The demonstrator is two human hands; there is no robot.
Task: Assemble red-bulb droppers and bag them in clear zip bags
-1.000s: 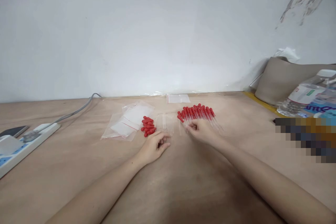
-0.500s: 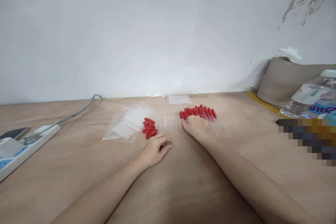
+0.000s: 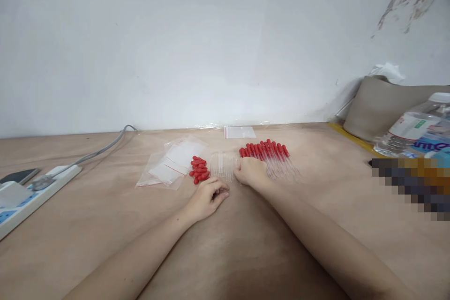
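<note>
My left hand (image 3: 209, 197) rests on the table with loosely curled fingers, thumb apart from them and nothing in between. Just beyond it lie a row of clear glass dropper tubes (image 3: 222, 165) and a small heap of red rubber bulbs (image 3: 199, 170). At the right end of that row, my right hand (image 3: 251, 171) has its fingers pinched together at a glass tube, mostly hidden by the hand. Behind and right of this hand, droppers with red bulbs (image 3: 269, 149) lie side by side, their glass stems pointing toward me and partly covered by the hand.
Clear zip bags (image 3: 172, 161) lie overlapped at the left, and another small zip bag (image 3: 239, 132) lies by the wall. A power strip (image 3: 42, 195) with a cable and a phone (image 3: 19, 176) are far left. Water bottles (image 3: 404, 133) and a grey-brown container (image 3: 369, 108) stand right.
My right hand has shifted slightly left and nearer, from beside the red-bulbed droppers onto the right end of the glass tube row. My left hand has stayed put.
</note>
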